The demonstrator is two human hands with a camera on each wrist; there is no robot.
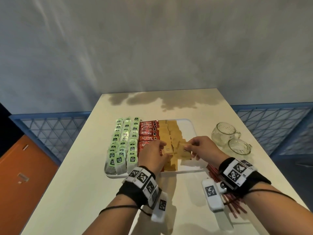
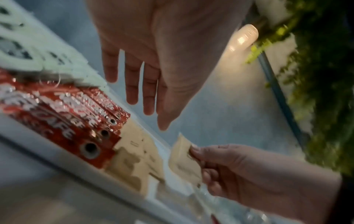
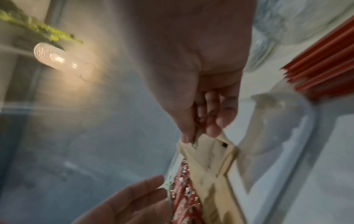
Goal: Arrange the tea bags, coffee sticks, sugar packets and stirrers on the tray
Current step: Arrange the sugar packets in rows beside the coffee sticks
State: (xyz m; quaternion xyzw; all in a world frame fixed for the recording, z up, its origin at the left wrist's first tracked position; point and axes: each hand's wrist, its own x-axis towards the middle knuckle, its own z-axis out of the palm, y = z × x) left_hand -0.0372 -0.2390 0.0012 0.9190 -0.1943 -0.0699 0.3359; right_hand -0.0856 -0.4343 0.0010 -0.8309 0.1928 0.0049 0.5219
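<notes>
sugar packets (image 1: pixel 183 150): small held bunch, count unclear, over white tray (image 1: pixel 189 128) | right hand (image 1: pixel 201 147) grip pinching them | left hand (image 1: pixel 153 156) fingers straight, spread, above three tea bag (image 1: pixel 124 145) columns, one coffee stick (image 1: pixel 148 133) column | red stirrers (image 1: pixel 215 173) on tabletop (image 1: pixel 76 184), uncountable | two glass cups (image 1: pixel 223 133)

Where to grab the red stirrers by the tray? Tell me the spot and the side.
Pinch the bundle of red stirrers near its far end beside the tray, coming from above with the right hand. They lie flat on the table with the wrist over their middle.
</notes>
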